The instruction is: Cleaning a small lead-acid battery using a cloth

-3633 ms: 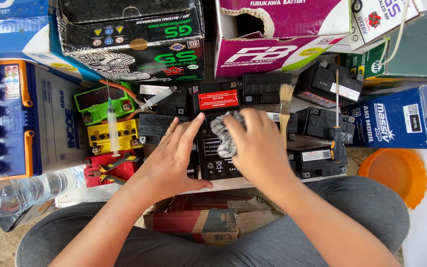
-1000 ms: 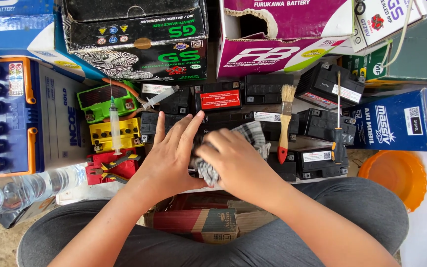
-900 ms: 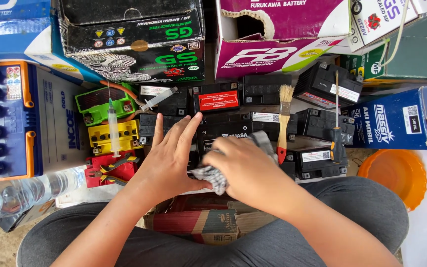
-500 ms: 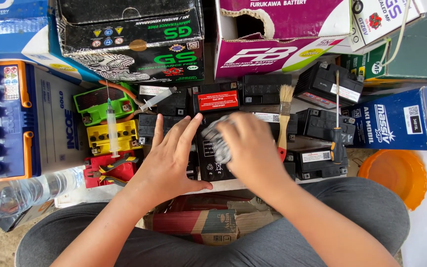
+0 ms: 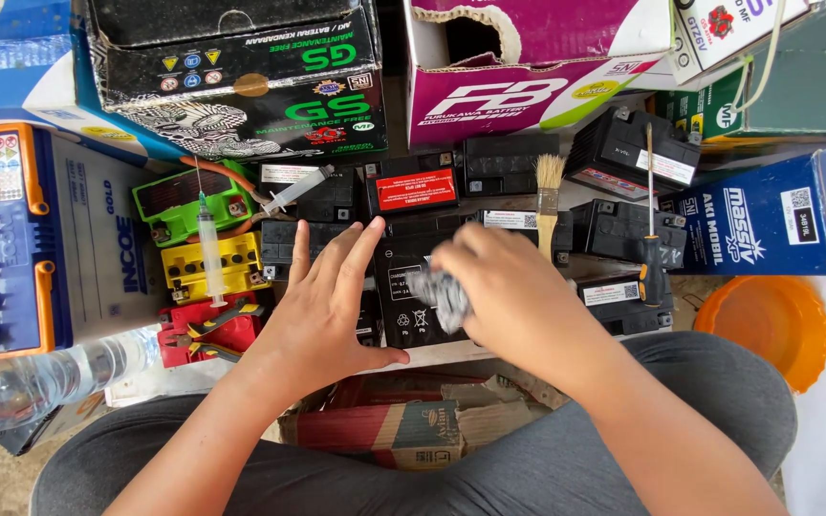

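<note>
Nearest me, a crumpled red and brown cardboard box (image 5: 384,430) lies against my grey-trousered legs. Just above it, my left hand (image 5: 322,306) lies flat with fingers spread wide, pressing on the left part of a black battery (image 5: 408,306) that sits on its side in front of me. My right hand (image 5: 513,296) is closed around a grey rag (image 5: 442,294), bunched against the battery's top face; the rag and my fingers are blurred. To the left of my left hand, red pliers (image 5: 207,330) rest on a red battery, with a yellow battery (image 5: 193,268) and a green one (image 5: 179,196) beyond, and a clear syringe (image 5: 209,244) lying across them. A clear plastic bottle (image 5: 40,377) lies at the near left, beside a large white battery with orange caps (image 5: 50,248). Past my right hand, a paintbrush (image 5: 549,196) and a screwdriver (image 5: 651,220) lie upon more black batteries. An orange bowl (image 5: 767,325) sits to the right. Farthest off stand a black carton (image 5: 260,86) and a purple and white carton (image 5: 537,76).
</note>
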